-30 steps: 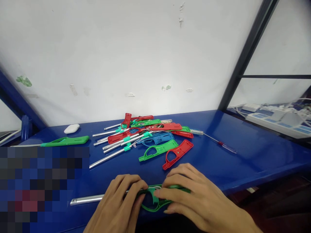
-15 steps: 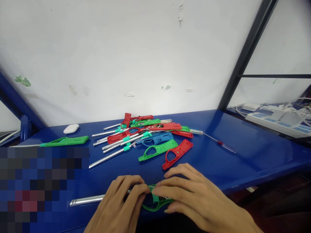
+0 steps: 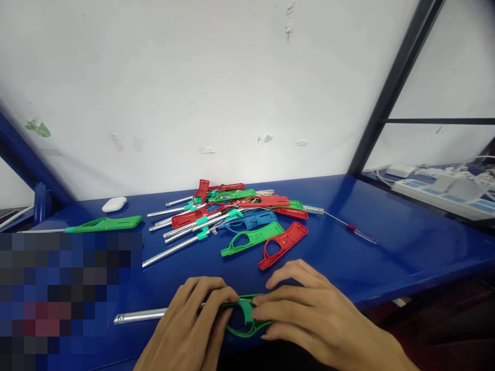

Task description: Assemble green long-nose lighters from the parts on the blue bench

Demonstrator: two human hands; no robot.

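Observation:
Near the front edge of the blue table lies a long-necked gas lighter with a green handle and a silver metal tube pointing left. My left hand is closed on the lighter where tube and handle meet, thumb and forefinger at the trigger ring. A teal trigger shows inside the ring. At the handle's rear, my right hand grips with bent fingers, covering most of that end. Whether the handle's second half is on cannot be made out.
Behind the hands lie a green half-shell, a red half-shell, a blue one and several metal tubes. Further left are a green lighter and a white case. A clear thin tube lies right; a wall stands behind.
My right hand's fingers have shifted slightly right along the handle, uncovering more of the teal trigger. My left hand stays on the lighter. The pile is unchanged.

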